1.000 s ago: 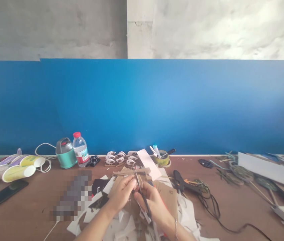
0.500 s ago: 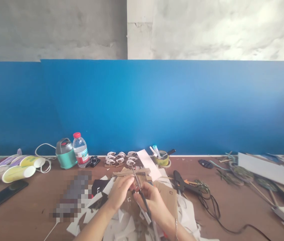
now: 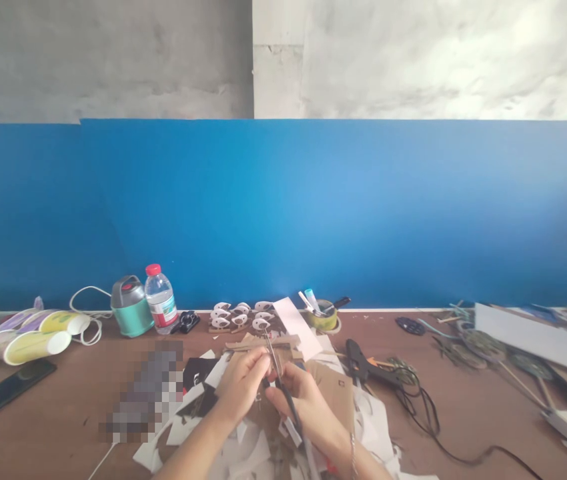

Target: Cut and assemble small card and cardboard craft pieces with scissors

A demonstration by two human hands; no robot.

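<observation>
R grip (image 3: 309, 403) closed round scissors (image 3: 291, 405); L grip (image 3: 241, 383), can't tell; brown tbl (image 3: 468, 413) w/ scraps (image 3: 256, 455), blue partition (image 3: 283, 213) behind.

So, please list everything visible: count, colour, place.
Bottle: one, clear, back left
Container: one, teal, beside bottle
Cups: several, some yellow, left
Flat device: one, black, left
Small pieces: several, mostly white, back
Tape roll: one, yellowish, back
Glue gun: one, black, right
Panel: one, white, far right
Unclear items: several, mixed, both sides
Paper scraps: many, white, bottom centre
Cardboard: several, brown, centre
Partition: one, blue, behind
Wall: one, grey, top
Table: one, brown, bottom
Scissors: one, dark-handled, centre
Left hand: one, bare, centre
Right hand: one, bare, centre
</observation>
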